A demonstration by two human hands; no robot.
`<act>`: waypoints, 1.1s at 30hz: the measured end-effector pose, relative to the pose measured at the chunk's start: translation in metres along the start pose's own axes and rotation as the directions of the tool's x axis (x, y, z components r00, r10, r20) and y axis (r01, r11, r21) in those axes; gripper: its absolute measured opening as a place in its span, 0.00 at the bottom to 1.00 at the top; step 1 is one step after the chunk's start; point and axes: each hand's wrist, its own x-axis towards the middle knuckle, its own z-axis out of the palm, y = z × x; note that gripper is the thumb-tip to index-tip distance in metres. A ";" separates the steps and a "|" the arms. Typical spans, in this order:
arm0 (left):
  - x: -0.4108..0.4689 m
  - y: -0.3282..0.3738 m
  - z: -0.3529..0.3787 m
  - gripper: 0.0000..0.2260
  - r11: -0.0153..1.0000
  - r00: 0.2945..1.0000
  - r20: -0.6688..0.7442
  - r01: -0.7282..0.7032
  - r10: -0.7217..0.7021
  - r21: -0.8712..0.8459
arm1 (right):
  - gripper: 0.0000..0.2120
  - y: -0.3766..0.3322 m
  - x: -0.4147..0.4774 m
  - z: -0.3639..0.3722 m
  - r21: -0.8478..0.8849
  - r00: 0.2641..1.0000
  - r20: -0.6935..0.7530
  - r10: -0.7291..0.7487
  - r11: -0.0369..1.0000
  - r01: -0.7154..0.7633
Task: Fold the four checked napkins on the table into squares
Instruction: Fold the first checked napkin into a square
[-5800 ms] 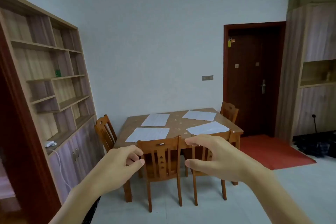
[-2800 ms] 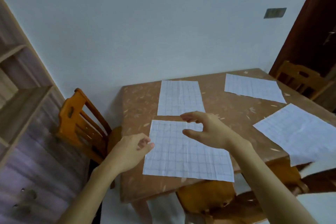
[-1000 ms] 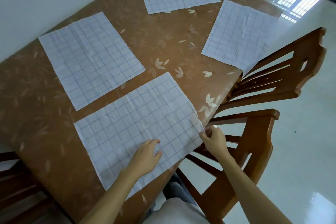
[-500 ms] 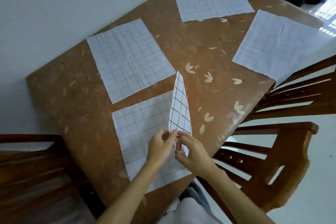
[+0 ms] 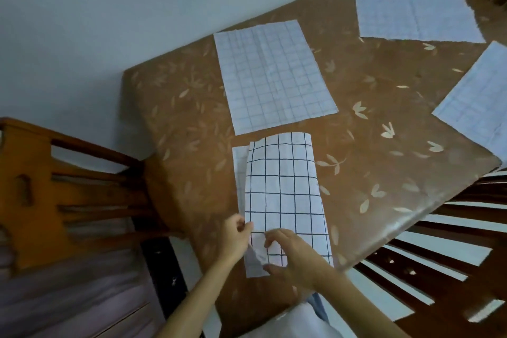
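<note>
A wooden chair stands left of the counter, which is glossy brown with pale leaf prints. The left hand pinches the open left edge of the near napkin between thumb and fingers. This thin, soft cloth with dark checks lies doubled at the counter's near edge. Its long axis runs straight away from both hands. A strip of the lower layer shows at the left, so I judge the edges need aligning; the left hand is nearer to them. The right hand bends its fingers on the rumpled near corner and seems to clamp it. Beyond lies the second napkin. Rightwards lie the third napkin and the fourth napkin. All three are flat and paler.
</note>
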 end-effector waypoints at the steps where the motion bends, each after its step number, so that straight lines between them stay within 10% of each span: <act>1: 0.000 -0.006 -0.003 0.05 1.000 1.000 -0.015 0.003 -0.003 0.028 | 0.21 -0.002 0.001 0.003 -0.015 1.000 0.009 0.007 1.000 -0.007; 12: -0.003 -0.046 -0.008 0.07 0.966 1.000 -0.023 0.002 0.004 0.260 | 0.32 0.016 0.018 0.015 -0.395 0.994 -0.005 0.105 0.913 -0.098; 33: 0.005 -0.041 -0.004 0.08 0.906 0.999 -0.009 -0.024 0.031 0.423 | 0.33 0.036 0.018 0.007 -0.443 0.993 0.033 0.116 0.892 -0.089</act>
